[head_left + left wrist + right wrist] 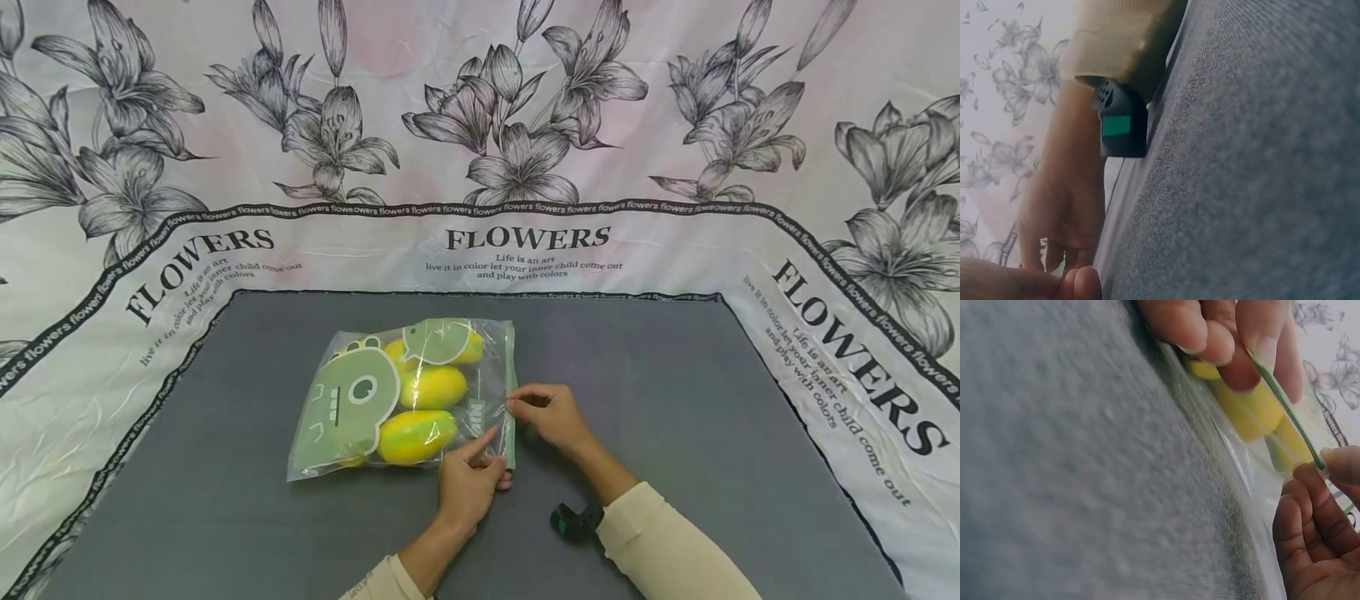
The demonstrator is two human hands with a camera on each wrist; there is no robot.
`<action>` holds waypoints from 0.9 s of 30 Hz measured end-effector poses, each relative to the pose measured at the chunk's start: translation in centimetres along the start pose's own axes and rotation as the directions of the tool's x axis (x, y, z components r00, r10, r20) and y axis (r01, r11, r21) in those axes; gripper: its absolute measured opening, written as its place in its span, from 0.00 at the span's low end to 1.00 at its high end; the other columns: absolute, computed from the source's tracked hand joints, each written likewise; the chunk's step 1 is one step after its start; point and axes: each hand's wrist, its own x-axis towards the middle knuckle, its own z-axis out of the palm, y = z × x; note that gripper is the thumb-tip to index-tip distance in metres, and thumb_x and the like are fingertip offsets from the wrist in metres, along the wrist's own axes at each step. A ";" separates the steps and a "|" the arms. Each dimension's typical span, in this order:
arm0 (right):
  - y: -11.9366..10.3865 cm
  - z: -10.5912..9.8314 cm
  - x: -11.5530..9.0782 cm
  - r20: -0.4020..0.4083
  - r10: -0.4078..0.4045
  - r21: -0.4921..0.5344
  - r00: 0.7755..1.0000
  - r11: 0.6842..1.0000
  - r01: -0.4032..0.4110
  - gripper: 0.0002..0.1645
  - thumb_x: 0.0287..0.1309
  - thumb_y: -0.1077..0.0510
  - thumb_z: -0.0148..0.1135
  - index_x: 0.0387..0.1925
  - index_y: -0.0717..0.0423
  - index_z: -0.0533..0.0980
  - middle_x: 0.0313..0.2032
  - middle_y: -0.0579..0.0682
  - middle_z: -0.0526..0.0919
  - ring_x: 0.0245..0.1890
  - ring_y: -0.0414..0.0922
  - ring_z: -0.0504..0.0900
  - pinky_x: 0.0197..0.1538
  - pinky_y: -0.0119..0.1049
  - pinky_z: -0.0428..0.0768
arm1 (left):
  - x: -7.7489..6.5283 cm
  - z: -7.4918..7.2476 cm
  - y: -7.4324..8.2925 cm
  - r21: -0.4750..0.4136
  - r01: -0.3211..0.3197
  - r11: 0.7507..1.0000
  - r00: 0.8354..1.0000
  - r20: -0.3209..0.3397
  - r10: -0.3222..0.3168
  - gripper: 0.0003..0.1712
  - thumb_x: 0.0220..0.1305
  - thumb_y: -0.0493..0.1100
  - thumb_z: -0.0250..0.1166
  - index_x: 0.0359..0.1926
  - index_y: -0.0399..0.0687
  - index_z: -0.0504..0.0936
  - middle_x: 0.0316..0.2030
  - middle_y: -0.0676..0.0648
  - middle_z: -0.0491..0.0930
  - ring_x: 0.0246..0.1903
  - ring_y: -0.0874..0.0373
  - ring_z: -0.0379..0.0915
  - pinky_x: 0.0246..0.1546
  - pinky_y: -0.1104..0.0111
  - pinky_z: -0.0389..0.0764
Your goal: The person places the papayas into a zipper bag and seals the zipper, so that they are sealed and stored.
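Note:
A clear zip bag (341, 417) with a green cartoon print lies flat on the grey table, its green zip strip (510, 367) on the right. Inside it are several yellow, mango-like fruits (417, 437). My left hand (468, 487) pinches the strip near the bag's lower right corner, the index finger stretched over the film. Farther up the same edge, my right hand (555, 417) pinches the strip between thumb and fingers. From the right wrist, the green strip (1288, 409) runs taut between both hands, the fruits (1250, 412) behind it.
The grey tabletop (675, 392) extends around the bag. A white cloth with black flower prints (517, 167) borders it at the back and sides. A black device with a green patch (573, 522) sits on the right wrist.

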 end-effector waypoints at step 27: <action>0.7 -1.5 4.4 -0.065 0.033 0.068 0.997 0.997 -0.029 0.09 0.58 0.70 0.63 0.38 0.77 0.80 0.30 0.66 0.82 0.30 0.71 0.77 0.33 0.57 0.79 | -0.3 0.1 0.3 0.031 -0.001 1.000 1.000 0.006 0.001 0.25 0.55 0.20 0.61 0.56 0.26 0.76 0.25 0.32 0.80 0.24 0.34 0.79 0.25 0.57 0.82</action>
